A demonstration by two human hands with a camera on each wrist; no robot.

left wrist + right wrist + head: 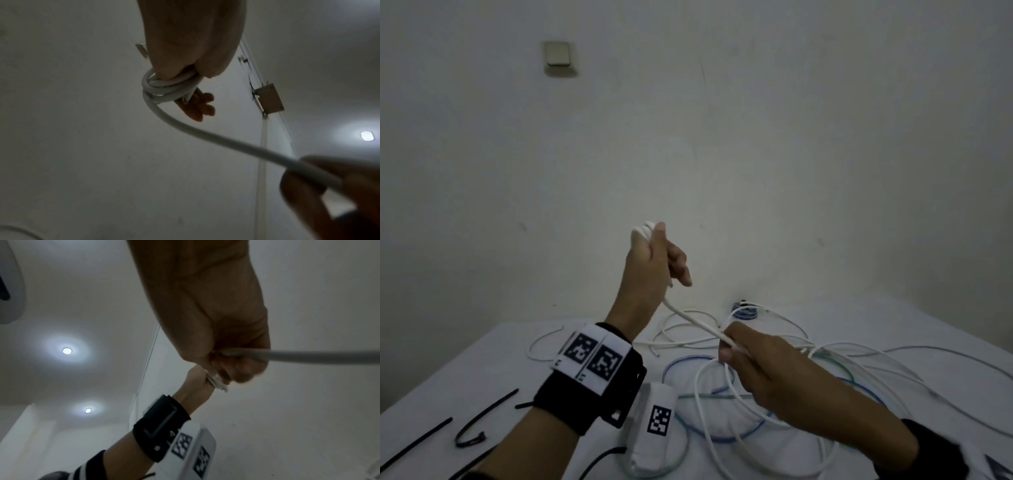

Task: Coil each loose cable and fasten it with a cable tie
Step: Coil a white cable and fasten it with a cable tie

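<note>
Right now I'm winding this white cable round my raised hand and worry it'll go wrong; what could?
1. The white cable feeds from a tangled pile of cables; pulling may snag it.
2. The turns wound on the left hand sit near the fingertips and could slip off.
3. The black cable ties probably need a freed hand.
</note>
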